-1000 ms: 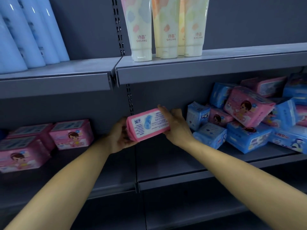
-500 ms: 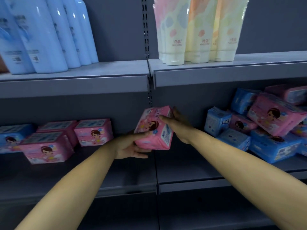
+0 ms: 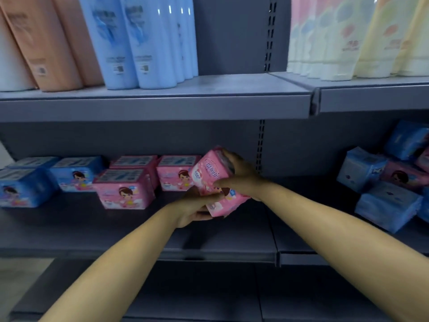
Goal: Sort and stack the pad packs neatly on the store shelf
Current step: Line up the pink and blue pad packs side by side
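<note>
A pink pad pack hangs tilted above the grey middle shelf, held between both hands. My left hand grips its lower end from below. My right hand curls round its upper right side. Just left of it stand sorted packs: three pink packs and, further left, two blue packs. A loose heap of blue and pink packs lies on the shelf at the right.
The upper shelf carries blue bottles, peach bottles and pastel tubes. A slotted upright divides the shelf bays. A dark lower shelf shows under my arms.
The held pink pack has been turned to stand more on end and has travelled left toward the row of pink packs. My view has swung left, bringing the blue packs into sight.
</note>
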Available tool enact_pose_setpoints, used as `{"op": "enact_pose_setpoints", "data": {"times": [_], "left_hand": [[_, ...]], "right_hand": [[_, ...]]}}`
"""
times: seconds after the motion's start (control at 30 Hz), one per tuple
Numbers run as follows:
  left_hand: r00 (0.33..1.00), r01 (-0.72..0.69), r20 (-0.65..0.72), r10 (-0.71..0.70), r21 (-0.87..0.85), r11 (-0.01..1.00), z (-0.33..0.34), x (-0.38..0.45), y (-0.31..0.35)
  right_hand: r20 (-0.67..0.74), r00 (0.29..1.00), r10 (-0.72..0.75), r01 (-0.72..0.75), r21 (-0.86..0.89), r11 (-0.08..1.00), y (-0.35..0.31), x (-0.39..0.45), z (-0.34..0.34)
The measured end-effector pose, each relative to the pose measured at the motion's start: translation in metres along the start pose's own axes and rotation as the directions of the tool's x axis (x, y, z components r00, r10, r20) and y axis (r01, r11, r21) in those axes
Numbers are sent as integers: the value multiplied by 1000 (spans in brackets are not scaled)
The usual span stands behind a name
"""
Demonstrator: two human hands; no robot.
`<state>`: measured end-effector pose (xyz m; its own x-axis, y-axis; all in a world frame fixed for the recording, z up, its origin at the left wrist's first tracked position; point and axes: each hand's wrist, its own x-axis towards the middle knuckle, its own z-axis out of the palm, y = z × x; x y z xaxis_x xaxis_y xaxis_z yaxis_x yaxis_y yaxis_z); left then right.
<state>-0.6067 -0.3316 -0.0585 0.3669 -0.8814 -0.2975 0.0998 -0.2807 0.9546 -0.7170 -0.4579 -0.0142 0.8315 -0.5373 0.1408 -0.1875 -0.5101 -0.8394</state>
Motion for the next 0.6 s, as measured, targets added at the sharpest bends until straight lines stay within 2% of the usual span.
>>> {"op": "enact_pose_setpoints", "data": {"times": [0.07, 0.13, 0.23, 0.3, 0.4, 0.47, 0.6], "left_hand": [[997, -32, -72, 31, -21, 999, -18, -5, -2], [980, -63, -188, 62, -3, 998, -36, -11, -4], [928, -106, -325, 181, 235, 966, -64, -20, -9], [909, -142, -298, 290, 432, 891, -80, -26, -13], [892, -164, -203, 404, 686, 709, -95, -32, -16], [884, -171, -162, 439, 761, 626, -102, -35, -18], [857, -193, -161, 490, 780, 595, -119, -42, -20]], "right_hand": [[-10, 1000, -28, 28, -69, 997, -5, 1, 14], [36, 998, -52, 60, -279, 958, -8, 4, 25], [160, 984, -75, 155, -576, 802, -9, 6, 44], [220, 971, -89, 208, -611, 763, -9, 8, 58], [287, 953, -97, 260, -610, 749, -11, 14, 75], [314, 944, -104, 286, -617, 733, -14, 20, 84], [326, 937, -125, 300, -567, 767, -20, 30, 98]]}}
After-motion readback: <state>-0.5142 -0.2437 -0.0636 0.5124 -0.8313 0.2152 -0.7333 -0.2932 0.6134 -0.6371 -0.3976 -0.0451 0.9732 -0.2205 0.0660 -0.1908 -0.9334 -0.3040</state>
